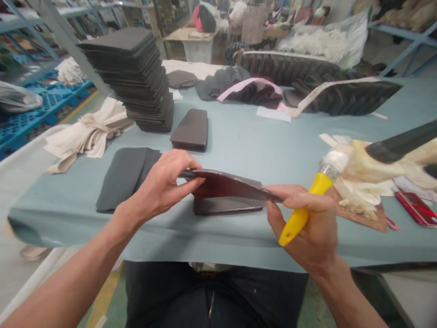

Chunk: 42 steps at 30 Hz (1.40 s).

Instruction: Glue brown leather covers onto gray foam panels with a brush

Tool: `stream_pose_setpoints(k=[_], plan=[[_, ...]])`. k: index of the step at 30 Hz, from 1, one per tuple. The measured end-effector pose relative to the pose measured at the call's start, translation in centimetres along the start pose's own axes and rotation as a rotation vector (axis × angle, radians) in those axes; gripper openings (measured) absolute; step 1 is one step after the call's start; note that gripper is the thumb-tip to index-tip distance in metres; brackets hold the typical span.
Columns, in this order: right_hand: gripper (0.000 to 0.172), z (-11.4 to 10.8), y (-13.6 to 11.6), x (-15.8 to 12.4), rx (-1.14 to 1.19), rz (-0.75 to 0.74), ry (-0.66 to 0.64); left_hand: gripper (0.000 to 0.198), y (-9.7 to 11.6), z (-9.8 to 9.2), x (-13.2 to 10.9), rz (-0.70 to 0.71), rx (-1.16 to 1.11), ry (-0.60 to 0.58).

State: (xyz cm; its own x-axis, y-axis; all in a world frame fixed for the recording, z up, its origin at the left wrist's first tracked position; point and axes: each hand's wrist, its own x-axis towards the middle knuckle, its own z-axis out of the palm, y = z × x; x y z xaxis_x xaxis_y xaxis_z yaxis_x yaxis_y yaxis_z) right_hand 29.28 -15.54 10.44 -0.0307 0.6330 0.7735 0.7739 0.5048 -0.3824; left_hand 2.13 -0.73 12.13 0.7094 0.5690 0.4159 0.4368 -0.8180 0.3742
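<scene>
The left hand [170, 177] is closing its thumb and fingers on the left end of a thin dark panel [232, 186], near the middle of the frame, while the right hand [312, 223] is pinching the panel's right end between thumb and fingertips. That right hand is also holding a yellow brush [319, 183], the handle lying across its fingers with the butt pointing toward the lower left and the whitish bristles toward the upper right. The panel is tilting and bowing slightly, its reddish-brown face turning toward the bottom of the frame, and it is hanging above a low stack of dark pieces [227, 207] on the blue-green counter [235, 146]. Just behind the left hand, flat dark panels [119, 177] are overlapping at center left, and a smaller stack [191, 130] is sitting above that hand. A tall stack [146, 84] is rising at upper left, with cream fabric strips [94, 130] lying beside it. Toward the upper right, a fanned row of dark pieces [348, 98] is leaning on the counter. At right, a pale, crusted object [362, 164] is lying beyond the bristles; whether they are touching it I cannot tell. A red, shiny rectangular object [416, 207] is resting near the right edge.
</scene>
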Motion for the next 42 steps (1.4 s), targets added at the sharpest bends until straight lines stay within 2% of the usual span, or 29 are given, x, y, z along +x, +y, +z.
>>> stream_pose_setpoints(k=[3, 5, 10, 15, 24, 32, 36, 42], plan=[[0.032, -0.2, 0.4, -1.5, 0.019, 0.057, -0.022, 0.003, 1.7, -0.6, -2.3, 0.119, 0.059, 0.002], [0.029, -0.2, 0.4, -2.5, 0.032, 0.111, -0.032, 0.011, 2.9, -0.5, -4.0, 0.141, 0.099, 0.015], [0.032, 0.1, 0.3, -4.5, 0.14, 0.2, 0.026, 0.022, 4.7, 0.3, -7.1, 0.057, 0.118, 0.022], [0.04, -0.1, 1.3, -6.1, 0.243, 0.207, 0.049, 0.021, 4.3, 1.0, -8.4, -0.029, 0.102, 0.111], [0.042, 0.3, 2.3, -7.7, 0.199, 0.232, 0.058, 0.02, 3.7, 2.3, -8.7, -0.056, -0.026, 0.174], [0.027, 0.4, 2.5, -7.6, 0.077, 0.275, 0.038, 0.023, 3.0, 3.0, -8.7, -0.102, -0.177, 0.168], [0.019, 0.6, 2.4, -7.6, -0.029, 0.271, 0.045, 0.023, 2.9, 3.2, -7.8, -0.098, -0.226, 0.169], [0.029, 1.0, 3.0, -8.9, -0.104, 0.395, 0.078, 0.018, 3.0, 3.7, -5.7, 0.0, -0.254, 0.245]])
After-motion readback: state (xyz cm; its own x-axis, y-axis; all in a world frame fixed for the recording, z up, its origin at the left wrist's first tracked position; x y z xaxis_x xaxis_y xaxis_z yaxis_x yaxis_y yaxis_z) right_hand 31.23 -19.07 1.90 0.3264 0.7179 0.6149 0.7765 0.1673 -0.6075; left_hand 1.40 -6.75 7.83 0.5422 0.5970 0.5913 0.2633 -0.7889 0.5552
